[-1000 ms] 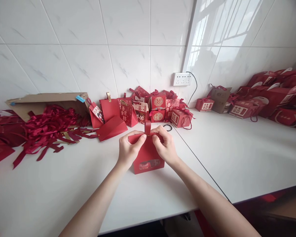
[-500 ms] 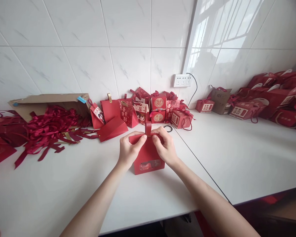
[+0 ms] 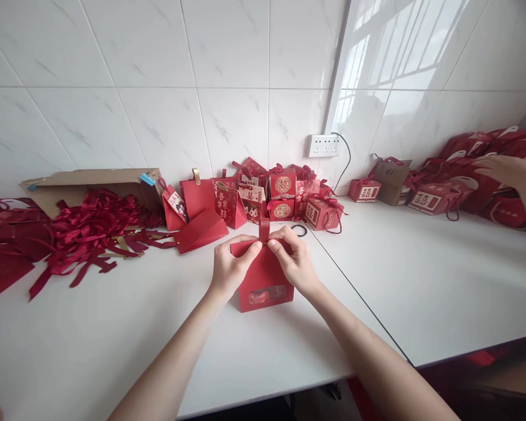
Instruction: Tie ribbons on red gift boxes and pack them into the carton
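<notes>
A red gift box [image 3: 263, 272] stands upright on the white table in front of me, with a clear window low on its face. Through the window show small reddish pieces that I cannot make out. My left hand [image 3: 233, 263] pinches the box's top edge on the left, thumb in front and fingers behind. On the other side my right hand [image 3: 293, 260] grips the same edge in the same way. Between the two thumbs a red ribbon loop [image 3: 264, 229] rises from the top. The fingertips behind the box are hidden.
Red ribbons [image 3: 96, 228] spill from a cardboard box [image 3: 92, 175] at left. Finished-looking red boxes [image 3: 283, 187] line the wall, and a flat red box [image 3: 201, 230] lies before them. Another person's hand [image 3: 493, 166] reaches over red boxes at far right. A socket strip [image 3: 323, 146] hangs above.
Another person's hand and forearm have come into view at the far right, over the red boxes. My hands keep the same grip; the view has shifted slightly.
</notes>
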{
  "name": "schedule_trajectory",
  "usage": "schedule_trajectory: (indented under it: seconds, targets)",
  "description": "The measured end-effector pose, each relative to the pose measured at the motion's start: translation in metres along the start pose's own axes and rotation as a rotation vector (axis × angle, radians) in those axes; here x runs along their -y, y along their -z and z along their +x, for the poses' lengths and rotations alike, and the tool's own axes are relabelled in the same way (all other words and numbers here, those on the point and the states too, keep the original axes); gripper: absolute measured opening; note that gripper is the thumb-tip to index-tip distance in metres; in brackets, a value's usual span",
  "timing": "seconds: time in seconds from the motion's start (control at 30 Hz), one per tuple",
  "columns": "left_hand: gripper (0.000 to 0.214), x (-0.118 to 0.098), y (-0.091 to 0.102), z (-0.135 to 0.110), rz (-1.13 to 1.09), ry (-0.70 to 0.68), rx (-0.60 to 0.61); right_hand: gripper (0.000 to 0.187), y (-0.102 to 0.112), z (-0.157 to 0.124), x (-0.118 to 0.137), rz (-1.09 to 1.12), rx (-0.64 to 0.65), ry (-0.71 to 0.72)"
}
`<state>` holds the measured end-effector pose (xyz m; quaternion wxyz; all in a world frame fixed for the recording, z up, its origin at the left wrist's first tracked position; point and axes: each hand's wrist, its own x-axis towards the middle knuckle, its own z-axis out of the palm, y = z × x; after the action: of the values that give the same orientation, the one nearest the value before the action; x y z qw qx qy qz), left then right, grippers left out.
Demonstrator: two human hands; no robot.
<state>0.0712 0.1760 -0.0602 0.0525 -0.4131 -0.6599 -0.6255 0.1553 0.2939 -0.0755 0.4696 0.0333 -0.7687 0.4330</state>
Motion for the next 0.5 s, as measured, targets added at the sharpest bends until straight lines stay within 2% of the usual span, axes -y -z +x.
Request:
schedule_trajectory:
  seconds: [0.3,0.5]
  targets:
    - [0.014,-0.0006,-0.0008,-0.0016,-0.022,0.006,0.002,0.009,0.0000,-0.0017,0.0000,-0.038,-0.004,0.065]
    - [0.012,0.0003,0.0004,-0.0019,-0.029,-0.005,-0.007,0.010,-0.0018,-0.0027,-0.0015,-0.025,-0.023,0.030]
